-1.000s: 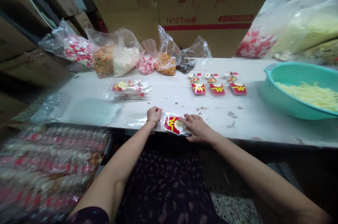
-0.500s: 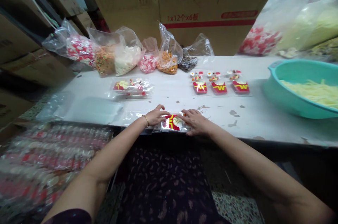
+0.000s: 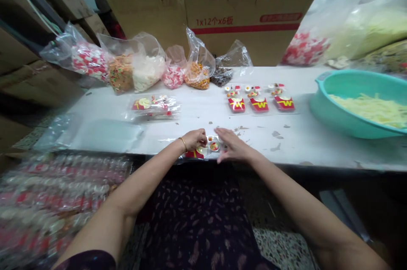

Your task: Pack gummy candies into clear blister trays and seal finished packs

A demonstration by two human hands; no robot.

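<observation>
At the front edge of the table lies a clear plastic bag with a blister tray (image 3: 214,146) of toy food pieces, a red and yellow fries box at its left end. My left hand (image 3: 196,139), wearing a gold bangle, is over the middle of it, fingers curled and pinched on the clear plastic. My right hand (image 3: 233,146) rests at the tray's right end, thumb and fingers apart. Farther back on the right stand three similar filled trays (image 3: 259,104) in a row. A stack of bagged trays (image 3: 154,107) lies at the back left.
Flat clear bags (image 3: 108,134) lie on the left. Along the back stand several bags of small pieces (image 3: 148,70) before a large carton (image 3: 241,45). A turquoise basin (image 3: 343,117) of pale strips is on the right. Packed goods (image 3: 57,198) fill the lower left.
The tray has shifted left under my hands. My left hand has gone from spread fingers to a pinch nearer its middle. My right hand stays at the right end, fingers straighter.
</observation>
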